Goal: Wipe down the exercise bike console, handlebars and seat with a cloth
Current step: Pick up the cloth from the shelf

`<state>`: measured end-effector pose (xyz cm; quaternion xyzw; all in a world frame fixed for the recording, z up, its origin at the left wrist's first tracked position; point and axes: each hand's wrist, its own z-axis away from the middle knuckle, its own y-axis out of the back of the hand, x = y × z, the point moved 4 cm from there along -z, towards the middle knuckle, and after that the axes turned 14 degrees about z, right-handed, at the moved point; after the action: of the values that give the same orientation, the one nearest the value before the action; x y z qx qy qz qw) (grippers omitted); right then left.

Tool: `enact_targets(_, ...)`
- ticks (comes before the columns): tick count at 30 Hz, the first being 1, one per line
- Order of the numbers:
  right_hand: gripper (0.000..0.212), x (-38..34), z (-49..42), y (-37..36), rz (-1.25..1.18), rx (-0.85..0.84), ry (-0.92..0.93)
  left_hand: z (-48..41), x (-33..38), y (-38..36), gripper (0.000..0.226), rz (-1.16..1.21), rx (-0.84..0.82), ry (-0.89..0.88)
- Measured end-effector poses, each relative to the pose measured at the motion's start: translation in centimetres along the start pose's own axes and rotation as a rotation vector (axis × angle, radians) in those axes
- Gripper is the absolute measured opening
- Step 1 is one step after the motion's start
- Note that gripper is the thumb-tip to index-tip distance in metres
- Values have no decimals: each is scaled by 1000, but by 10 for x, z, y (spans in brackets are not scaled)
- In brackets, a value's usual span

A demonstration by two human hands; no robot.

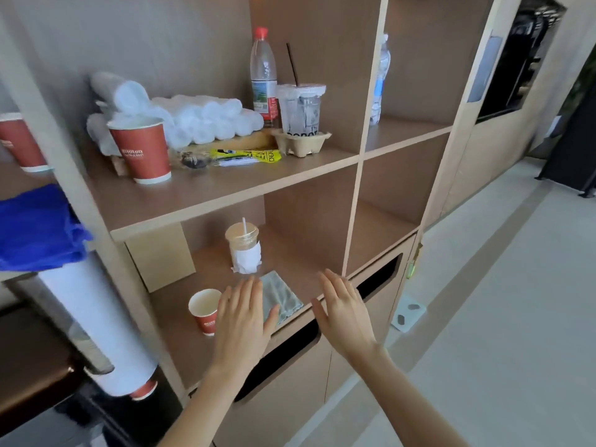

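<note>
Reaching for folded grey cloth lying flat on lower shelf, near front edge. Left hand spread flat, fingers extended, over cloth's left side, holding nothing (contact unclear). Right hand open, empty, just right of cloth. Small red paper cup just beside left hand, lidded drink behind cloth: careless sweep could knock either. Bike not in view.

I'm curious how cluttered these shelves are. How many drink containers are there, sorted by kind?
Red paper cups: 3
Clear plastic bottles: 2
Clear cups with straws: 2
Total: 7
</note>
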<state>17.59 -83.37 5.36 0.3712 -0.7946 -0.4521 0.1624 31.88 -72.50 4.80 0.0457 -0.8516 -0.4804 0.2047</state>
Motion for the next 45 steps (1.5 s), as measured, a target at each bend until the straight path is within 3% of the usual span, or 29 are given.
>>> enact_targets(8, 42, 16, -70, -70, -123, -76, 162, -50, -32, -32, 64, -77, -29, 180)
enact_targets(19, 39, -41, -79, -158, -275, -241, 418, -34, -87, -32, 59, -168, 1, 383)
enact_targets(25, 44, -55, -83, -202, -171, -271, 461, -16, -108, -34, 58, -190, -59, 473)
enact_targets(32, 56, -52, -76, -253, -10, -542, 512, -7, -114, -40, 62, -173, -117, 531)
enact_targets(45, 64, -57, -72, -272, 99, -583, 561, -4, -119, -35, 68, -153, -92, 551)
